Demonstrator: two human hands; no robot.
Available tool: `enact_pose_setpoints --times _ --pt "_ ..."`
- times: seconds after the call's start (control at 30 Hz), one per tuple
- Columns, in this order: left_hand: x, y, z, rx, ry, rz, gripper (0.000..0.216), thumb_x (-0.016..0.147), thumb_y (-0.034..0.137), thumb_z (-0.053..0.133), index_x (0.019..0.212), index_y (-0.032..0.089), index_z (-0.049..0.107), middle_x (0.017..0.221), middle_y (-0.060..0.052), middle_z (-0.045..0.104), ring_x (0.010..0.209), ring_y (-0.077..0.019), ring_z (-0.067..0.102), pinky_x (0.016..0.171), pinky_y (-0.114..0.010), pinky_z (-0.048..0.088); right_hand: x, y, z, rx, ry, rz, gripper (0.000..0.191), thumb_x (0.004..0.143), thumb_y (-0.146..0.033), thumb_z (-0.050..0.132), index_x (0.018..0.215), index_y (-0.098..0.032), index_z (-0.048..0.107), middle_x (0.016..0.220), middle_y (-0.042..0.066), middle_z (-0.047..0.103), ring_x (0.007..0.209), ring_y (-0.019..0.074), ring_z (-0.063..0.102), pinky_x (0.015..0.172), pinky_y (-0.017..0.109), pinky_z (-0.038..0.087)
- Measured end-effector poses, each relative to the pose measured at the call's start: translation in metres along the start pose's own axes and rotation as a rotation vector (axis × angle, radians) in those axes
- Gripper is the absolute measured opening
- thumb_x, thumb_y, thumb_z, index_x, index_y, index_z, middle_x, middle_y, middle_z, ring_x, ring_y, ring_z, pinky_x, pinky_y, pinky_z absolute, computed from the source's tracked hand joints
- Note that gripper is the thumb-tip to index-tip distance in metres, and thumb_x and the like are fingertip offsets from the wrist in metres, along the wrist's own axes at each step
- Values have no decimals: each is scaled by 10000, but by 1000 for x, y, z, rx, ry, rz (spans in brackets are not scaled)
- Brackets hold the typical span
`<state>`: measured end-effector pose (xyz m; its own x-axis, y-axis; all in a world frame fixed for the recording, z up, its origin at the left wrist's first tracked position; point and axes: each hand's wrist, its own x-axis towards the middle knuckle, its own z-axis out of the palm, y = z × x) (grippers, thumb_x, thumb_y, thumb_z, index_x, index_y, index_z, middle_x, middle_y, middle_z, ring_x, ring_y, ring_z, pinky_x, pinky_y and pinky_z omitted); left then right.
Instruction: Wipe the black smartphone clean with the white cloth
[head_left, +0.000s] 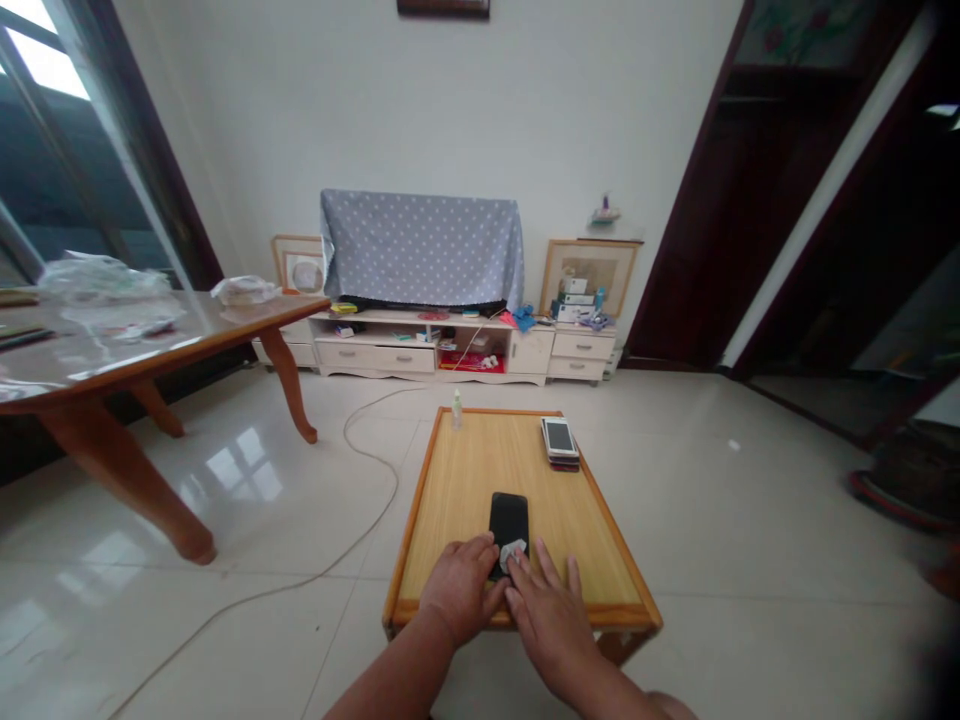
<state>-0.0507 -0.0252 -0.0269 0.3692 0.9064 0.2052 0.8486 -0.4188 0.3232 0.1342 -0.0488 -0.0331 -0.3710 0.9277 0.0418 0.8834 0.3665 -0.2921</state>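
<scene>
A black smartphone (510, 518) lies flat, screen up, near the front edge of a small wooden table (480, 450). My left hand (463, 588) holds the phone steady, its fingers along the lower left side. Under the fingertips of my right hand (551, 610), a crumpled white wipe (513, 552) is pressed onto the lower part of the screen. The other fingers of that hand are spread over the tabletop to the right. My hands partly cover the phone's bottom end.
At the table's far right sits a stack of phones (559, 442), a white one on top. A small clear spray bottle (457, 410) stands at the far left corner. A cable (394, 480) runs over the tiled floor. To the left is a larger table (187, 330) holding plastic bags.
</scene>
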Motion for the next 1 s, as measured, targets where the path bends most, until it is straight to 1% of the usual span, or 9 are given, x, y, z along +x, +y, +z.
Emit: enact_pose_setpoints --times 0.1,0.33,0.43,0.5,0.57,0.67,0.83,0.9,1.0 --pt "0 -1 1 5 6 10 401 891 401 552 1256 241 601 1385 -88 585 1263 -266 537 1055 -432 413 14 6 2 -1 19 23 553 1032 -491 142 1502 -346 395 1550 -17 397 1518 260 85 1172 615 -70" --pt "1 -5 2 17 18 13 421 881 428 559 1248 227 609 1375 -93 595 1238 -271 559 1059 -437 420 104 23 -9 -19 30 178 521 1034 -452 187 1480 -329 427 1550 0 410 1514 281 83 1145 657 -15" --pt "1 -5 2 15 26 17 401 881 428 561 1224 227 617 1376 -90 594 1237 -271 559 1055 -438 424 119 27 -14 -34 7 189 520 1036 -444 183 1491 -328 405 1555 6 403 1515 273 71 1141 660 -4" --pt "1 -4 2 17 30 19 397 881 426 564 1218 224 617 1371 -92 598 1235 -271 561 1052 -438 426 113 26 -13 -44 15 182 524 1035 -446 188 1493 -316 406 1556 14 401 1515 274 68 1145 650 -16" --pt "0 -3 3 19 34 18 400 878 423 570 1220 220 615 1363 -95 603 1233 -271 563 1049 -438 430 95 23 -9 -52 36 158 529 1032 -456 199 1490 -307 417 1554 12 404 1516 274 68 1156 630 -42" --pt "-1 -3 4 19 41 14 396 871 407 583 1220 223 619 1356 -95 609 1229 -268 568 1053 -433 429 54 16 -3 -60 61 111 538 1032 -469 187 1490 -312 423 1550 -7 405 1519 263 65 1168 599 -90" --pt "-2 -5 7 22 44 8 417 875 402 576 1241 208 622 1395 -108 582 1253 -268 557 1072 -427 416 -9 7 0 -34 53 49 555 1030 -504 156 1500 -343 403 1550 -37 393 1520 245 73 1189 560 -93" --pt "-3 -6 7 21 38 11 425 879 407 569 1249 205 622 1403 -113 576 1270 -272 545 1076 -430 411 -16 7 0 -32 55 36 547 1031 -497 152 1497 -359 403 1548 -47 394 1520 238 68 1191 555 -95" --pt "-3 -6 5 16 31 12 422 886 413 555 1252 214 619 1388 -111 587 1271 -273 544 1067 -434 415 1 12 -2 -46 58 71 537 1032 -478 166 1482 -355 432 1531 -38 427 1519 251 73 1181 570 -103"
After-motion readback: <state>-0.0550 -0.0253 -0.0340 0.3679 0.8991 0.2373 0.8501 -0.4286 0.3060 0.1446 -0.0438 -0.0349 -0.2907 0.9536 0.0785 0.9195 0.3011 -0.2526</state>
